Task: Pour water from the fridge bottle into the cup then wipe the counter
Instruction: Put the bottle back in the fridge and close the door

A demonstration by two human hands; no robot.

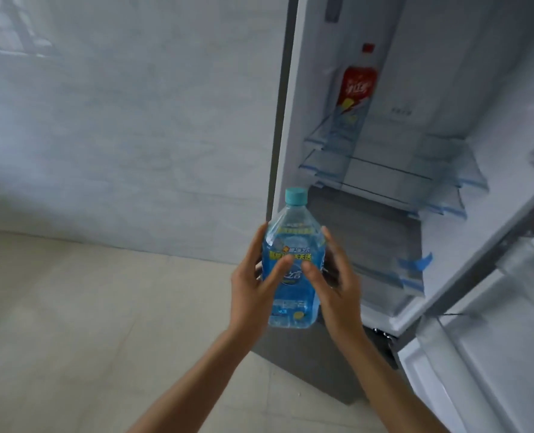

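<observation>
A person's left hand (253, 285) and right hand (337, 289) hold an upright, capped water bottle (292, 260), fingers (278, 270) clamped around it, before an open fridge (440, 98).

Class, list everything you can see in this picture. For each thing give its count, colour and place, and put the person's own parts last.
water bottle: one, clear with blue label and teal cap, upright, held in front of the fridge.
red-labelled bottle: one, red cap and label, standing at the left inside the fridge.
fridge: one, white inside, grey outside, open, at the right.
glass shelves: several, clear with blue edges, inside the fridge.
fridge door: one, white, open, lower right.
wall: pale grey, left.
floor: beige tiles, lower left.
left hand: one, on the bottle's left side.
right hand: one, on its right side.
</observation>
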